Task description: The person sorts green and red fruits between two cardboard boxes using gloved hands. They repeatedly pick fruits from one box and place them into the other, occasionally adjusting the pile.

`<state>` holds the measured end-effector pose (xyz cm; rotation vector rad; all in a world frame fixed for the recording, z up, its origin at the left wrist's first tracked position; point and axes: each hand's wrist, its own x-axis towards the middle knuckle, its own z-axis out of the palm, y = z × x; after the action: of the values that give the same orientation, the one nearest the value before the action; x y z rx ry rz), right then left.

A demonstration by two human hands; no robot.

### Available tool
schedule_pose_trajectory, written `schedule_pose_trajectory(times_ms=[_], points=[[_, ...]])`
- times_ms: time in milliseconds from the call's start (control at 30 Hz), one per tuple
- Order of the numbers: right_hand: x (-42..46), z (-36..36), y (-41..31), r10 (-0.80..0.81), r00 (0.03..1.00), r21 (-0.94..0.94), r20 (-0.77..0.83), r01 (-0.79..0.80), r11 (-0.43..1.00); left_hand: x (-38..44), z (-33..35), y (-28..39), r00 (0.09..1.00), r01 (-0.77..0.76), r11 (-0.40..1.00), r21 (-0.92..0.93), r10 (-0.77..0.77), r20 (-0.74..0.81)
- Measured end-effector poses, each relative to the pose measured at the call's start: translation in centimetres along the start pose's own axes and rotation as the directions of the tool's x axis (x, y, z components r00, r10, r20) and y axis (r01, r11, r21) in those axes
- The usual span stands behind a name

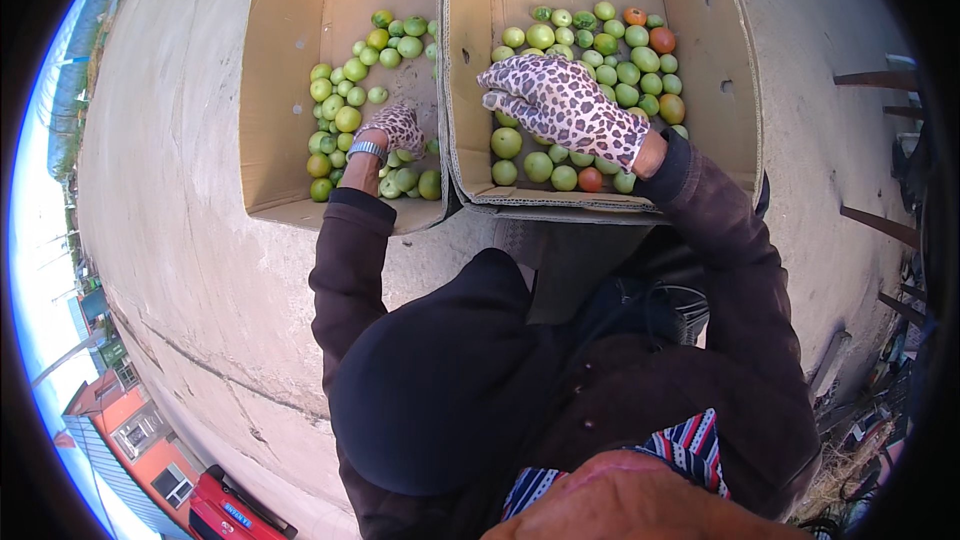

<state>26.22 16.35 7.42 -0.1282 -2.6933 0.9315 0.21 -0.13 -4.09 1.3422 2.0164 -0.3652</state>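
Note:
Two open cardboard boxes stand side by side, both holding tomatoes. In the left box (281,90) lie mostly green tomatoes (348,118). My left hand (396,127), in a leopard-print glove with a metal watch at the wrist, reaches down among them; its fingertips are hidden, so its hold cannot be told. The right box (712,75) has green tomatoes (628,73) and a few reddish ones (662,40). Over these, near the box's left wall, is my right hand (566,105) in a matching glove, palm down, fingers together; what is beneath it is hidden.
Both boxes rest on concrete ground (187,165). My knee and shoes are just below them. Rusty metal bars (881,226) stick in from the right, with clutter beyond. At the far lower left are a red car (225,514) and an orange building (139,427).

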Motion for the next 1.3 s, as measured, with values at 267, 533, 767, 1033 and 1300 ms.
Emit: schedule_pose_trajectory(times_ms=[267, 533, 767, 1033, 1300], points=[[2.1, 2.6, -0.8, -0.098, 0.976, -0.171, -0.196, 0.065, 0.983, -6.6, -8.3, 5.1, 0.826, -0.526, 0.291, -0.799, -0.049, -0.562], [8.6, 3.3, -1.6, -0.179, 0.958, -0.272, -0.225, 0.115, 0.956, -6.1, -7.6, 4.2, 0.739, -0.497, 0.591, -0.636, -0.096, -0.667], [9.7, -2.0, 6.4, 0.383, 0.834, 0.168, -0.397, -0.344, 0.924, -5.7, -7.1, 1.8, 0.631, -0.673, 0.237, -0.701, -0.312, -0.711], [10.1, 4.1, 17.6, 0.465, 0.884, -0.367, 0.038, -0.421, 0.830, -4.1, -6.9, 0.1, 0.694, -0.627, -0.260, -0.735, -0.614, -0.375], [10.1, 5.9, 18.8, 0.434, 0.889, -0.671, 0.147, -0.233, 0.704, -3.6, -6.4, -0.9, 0.660, -0.660, -0.199, -0.725, -0.615, -0.432]])
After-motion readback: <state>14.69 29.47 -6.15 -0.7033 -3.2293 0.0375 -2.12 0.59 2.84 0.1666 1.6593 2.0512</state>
